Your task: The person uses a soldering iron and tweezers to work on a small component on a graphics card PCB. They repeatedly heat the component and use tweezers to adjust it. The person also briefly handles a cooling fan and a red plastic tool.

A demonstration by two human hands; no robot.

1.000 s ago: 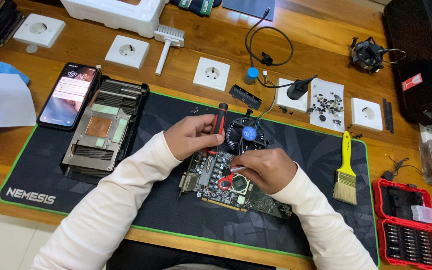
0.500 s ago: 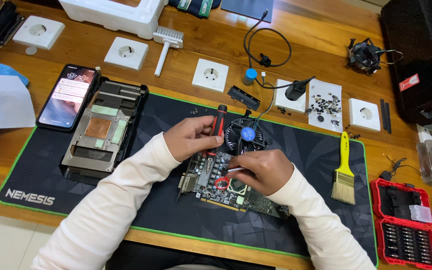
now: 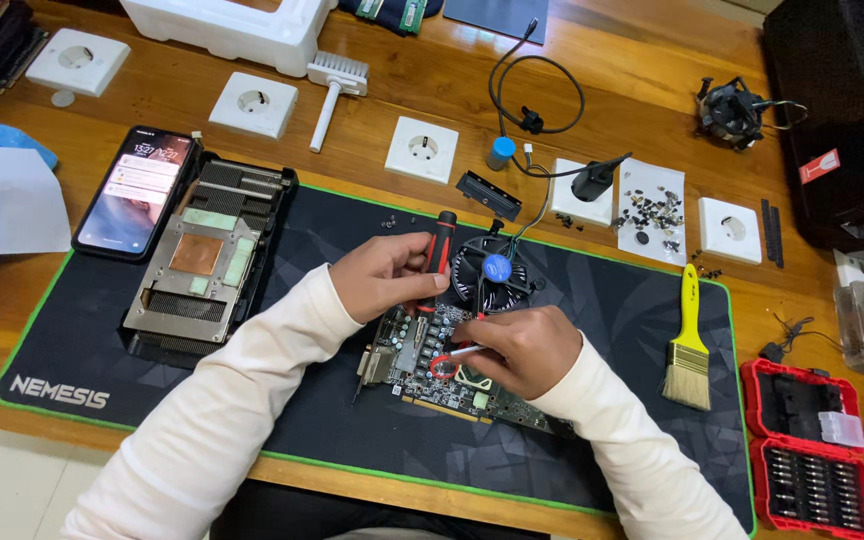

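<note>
Circuit board (image 3: 422, 360) on the black mat (image 3: 592, 440).
Left hand (image 3: 384, 275) grips a red-and-black screwdriver (image 3: 440, 245); right hand (image 3: 512, 348) pinches a thin metal tool (image 3: 464, 351).

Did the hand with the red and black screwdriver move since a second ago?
No. The left hand still holds the screwdriver in the same spot, just left of the round black fan on the mat.

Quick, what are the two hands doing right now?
Left hand: closed around a red-and-black screwdriver.
Right hand: closed, pinching a thin silvery tool over the circuit board.
</note>
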